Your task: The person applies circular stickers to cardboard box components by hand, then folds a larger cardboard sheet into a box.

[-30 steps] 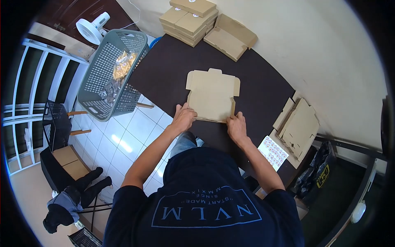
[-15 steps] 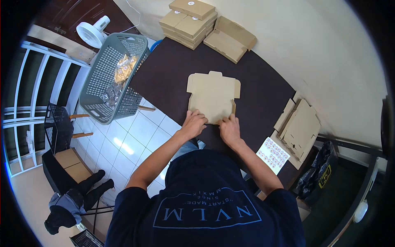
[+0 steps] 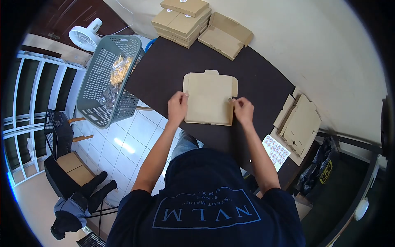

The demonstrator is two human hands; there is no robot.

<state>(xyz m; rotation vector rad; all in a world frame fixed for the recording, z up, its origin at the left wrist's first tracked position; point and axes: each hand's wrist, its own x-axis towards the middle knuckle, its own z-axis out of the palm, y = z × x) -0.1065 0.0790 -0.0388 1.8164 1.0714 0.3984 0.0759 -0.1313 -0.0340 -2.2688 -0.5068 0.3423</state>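
A partly folded brown cardboard box lies on the dark table in front of me, its lid panel and tab pointing away. My left hand is closed at the box's left side, fingertips pinching the edge near the side flap. On the opposite side my right hand pinches the right edge, where a small flap stands up between the fingers. The near wall of the box runs along its front edge, facing me.
Closed boxes are stacked at the back beside an open box. Flat cardboard blanks and a sticker sheet lie right. A grey basket with bagged items stands left, near a fan. Another person is lower left.
Both hands have moved from the box's near edge outward and away from me to its left and right sides. The near wall now looks folded up. The camera view has shifted slightly.
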